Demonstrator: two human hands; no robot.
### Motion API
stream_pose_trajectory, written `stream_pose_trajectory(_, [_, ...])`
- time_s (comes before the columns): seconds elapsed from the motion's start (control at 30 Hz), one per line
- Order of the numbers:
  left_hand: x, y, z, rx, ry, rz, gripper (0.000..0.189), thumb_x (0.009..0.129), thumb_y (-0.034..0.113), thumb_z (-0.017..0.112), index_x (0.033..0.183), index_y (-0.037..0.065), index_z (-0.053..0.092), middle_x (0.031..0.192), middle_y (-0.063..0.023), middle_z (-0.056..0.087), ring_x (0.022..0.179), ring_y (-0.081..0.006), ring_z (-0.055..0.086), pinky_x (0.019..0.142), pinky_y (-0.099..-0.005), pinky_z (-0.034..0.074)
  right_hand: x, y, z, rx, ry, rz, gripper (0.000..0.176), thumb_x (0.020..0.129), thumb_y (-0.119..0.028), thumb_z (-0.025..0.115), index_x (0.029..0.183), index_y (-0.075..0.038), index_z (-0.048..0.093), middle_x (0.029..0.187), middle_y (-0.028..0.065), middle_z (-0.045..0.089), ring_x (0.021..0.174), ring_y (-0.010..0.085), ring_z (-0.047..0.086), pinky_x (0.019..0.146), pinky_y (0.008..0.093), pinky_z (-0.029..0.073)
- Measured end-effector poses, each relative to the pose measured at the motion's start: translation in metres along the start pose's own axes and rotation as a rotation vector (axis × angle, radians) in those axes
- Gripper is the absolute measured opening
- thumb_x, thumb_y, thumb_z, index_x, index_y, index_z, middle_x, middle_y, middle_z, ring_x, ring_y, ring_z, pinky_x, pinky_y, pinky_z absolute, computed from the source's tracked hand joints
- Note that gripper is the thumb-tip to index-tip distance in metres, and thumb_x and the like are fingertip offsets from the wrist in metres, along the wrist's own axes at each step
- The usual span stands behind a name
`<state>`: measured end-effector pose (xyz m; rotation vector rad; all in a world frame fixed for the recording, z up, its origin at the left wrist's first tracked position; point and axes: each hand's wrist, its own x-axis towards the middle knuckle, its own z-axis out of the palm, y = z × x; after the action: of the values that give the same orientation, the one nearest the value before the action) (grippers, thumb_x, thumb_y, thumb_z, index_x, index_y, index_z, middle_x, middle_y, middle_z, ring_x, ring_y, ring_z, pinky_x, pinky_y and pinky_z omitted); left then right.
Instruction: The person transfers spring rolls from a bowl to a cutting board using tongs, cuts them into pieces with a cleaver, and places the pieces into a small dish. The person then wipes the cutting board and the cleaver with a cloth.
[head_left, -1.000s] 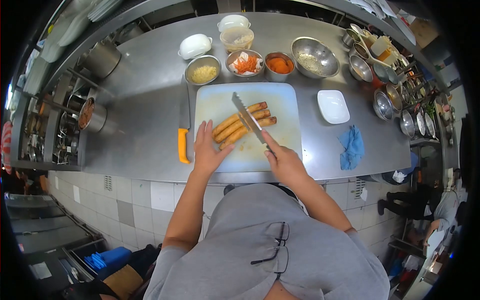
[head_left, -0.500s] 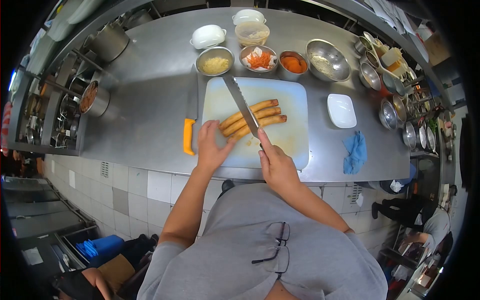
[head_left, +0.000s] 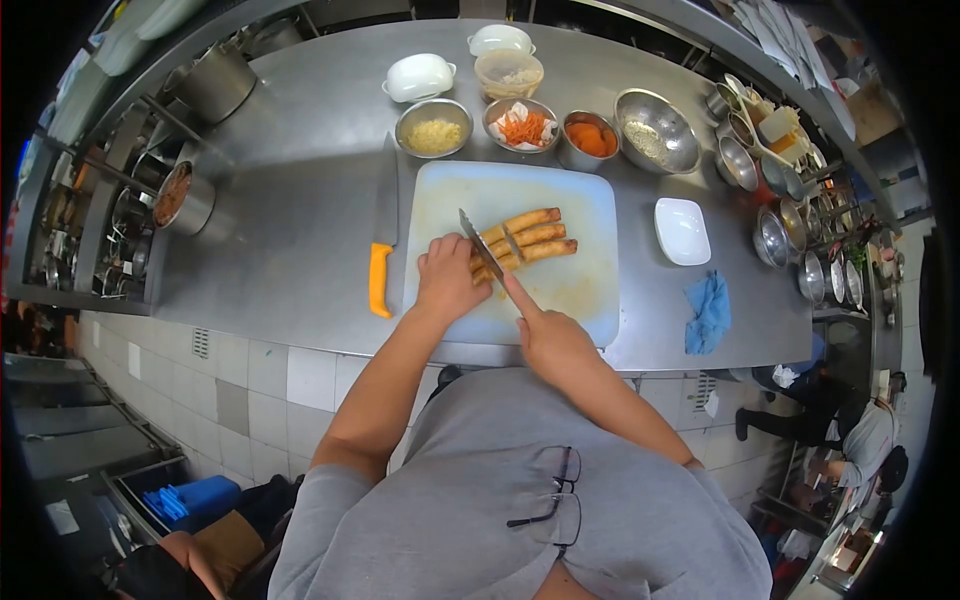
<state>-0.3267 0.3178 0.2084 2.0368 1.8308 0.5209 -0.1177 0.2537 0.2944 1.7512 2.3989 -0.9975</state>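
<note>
Three long golden fried rolls (head_left: 542, 234) lie side by side on the white cutting board (head_left: 590, 300). A gap runs across them near the middle, so they are in pieces. My left hand (head_left: 450, 278) is closed over their left ends, thumb low and fingers at the top, hiding those ends. My right hand (head_left: 556, 343) grips a serrated knife (head_left: 482, 247), index finger stretched along its blade. The blade lies slantwise across the rolls, between my left hand and the gap.
A yellow-handled knife (head_left: 380, 280) lies left of the board. Behind it stand bowls of chopped yellow food (head_left: 434, 136) and carrot shreds (head_left: 522, 128), an orange-filled pot (head_left: 590, 140) and a large steel bowl (head_left: 657, 132). Right are a white dish (head_left: 683, 232) and blue cloth (head_left: 709, 313).
The knife has moved left along the rolls, leaving a cut through the middle behind it. My left hand has shifted right and closed in on the rolls.
</note>
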Motion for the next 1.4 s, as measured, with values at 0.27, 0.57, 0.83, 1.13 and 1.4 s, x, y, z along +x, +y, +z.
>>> stream_pose_trajectory(0.27, [0.012,-0.003,-0.009,-0.015,-0.086,0.015,0.059,0.068,0.026,0.089,0.119,0.006,0.068,0.125,-0.0122,0.062,0.123,-0.0356,0.057,0.103,-0.0482,0.049,0.057,-0.011,-0.007,0.005,0.002,-0.007,0.074,0.109,-0.019,0.052,0.174,-0.027,0.017,0.097,0.0271,0.074,0.089,0.0452,0.073,0.085,0.0569,0.057])
stream_pose_trajectory(0.57, [0.015,-0.011,-0.01,-0.058,-0.071,0.03,0.055,0.068,0.026,0.088,0.116,0.006,0.069,0.123,-0.0125,0.063,0.122,-0.0355,0.057,0.104,-0.0473,0.048,0.05,-0.012,-0.004,-0.033,-0.042,0.051,0.073,0.111,-0.021,0.05,0.174,-0.029,0.015,0.099,0.0269,0.075,0.089,0.0449,0.074,0.085,0.0562,0.058])
stream_pose_trajectory(0.83, [0.009,0.0,-0.017,-0.064,-0.096,0.053,0.06,0.067,0.03,0.09,0.119,0.009,0.069,0.127,-0.0111,0.062,0.124,-0.0337,0.056,0.107,-0.0484,0.044,0.063,0.01,0.013,0.068,0.054,0.045,0.074,0.109,-0.022,0.053,0.174,-0.031,0.017,0.099,0.028,0.074,0.087,0.0457,0.072,0.08,0.0565,0.057])
stream_pose_trajectory(1.13, [-0.087,-0.086,-0.115,-0.516,0.502,-0.389,0.016,0.096,0.01,0.078,0.108,0.001,0.075,0.111,-0.0156,0.073,0.102,-0.0309,0.071,0.094,-0.0387,0.057,-0.029,0.055,0.024,0.179,0.705,-0.078,0.064,0.104,-0.021,0.065,0.165,-0.024,0.044,0.103,0.022,0.076,0.089,0.0418,0.075,0.079,0.0516,0.059])
stream_pose_trajectory(1.4, [-0.12,-0.08,-0.051,0.283,0.476,-0.008,0.06,0.094,0.015,0.077,0.15,0.004,0.058,0.159,-0.026,0.049,0.15,-0.0481,0.042,0.12,-0.0622,0.034,-0.158,0.148,0.038,0.117,0.87,0.5,0.065,0.1,-0.02,0.074,0.161,-0.017,0.051,0.101,0.0248,0.077,0.09,0.0435,0.076,0.076,0.0484,0.059])
